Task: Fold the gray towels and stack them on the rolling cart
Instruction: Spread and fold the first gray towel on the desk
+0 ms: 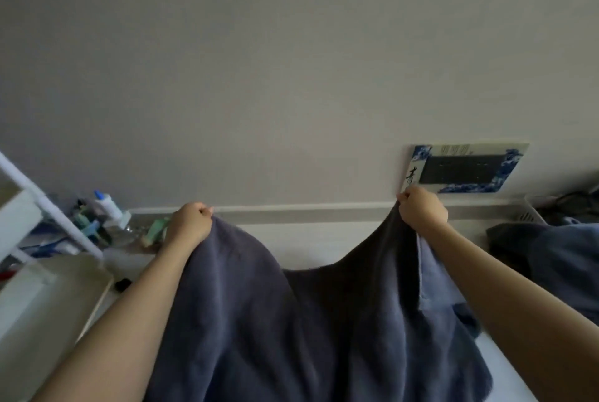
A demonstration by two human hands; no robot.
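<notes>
Forearms reach forward from the near edge, lifting a gray towel (252,320) by its top edge, the cloth sagging in a curve between the two grips. The left hand (191,223) pinches one upper corner, fingers curled tight; the right hand (421,210) pinches the other. To the left stands a white rolling cart (35,207), with bottles and tubes (107,210) crowded just beyond it. More gray towels (551,255) lie heaped at right beside a white basket (526,212). Farther back, a blue-and-white framed panel (463,168) leans against the pale wall (291,61).
</notes>
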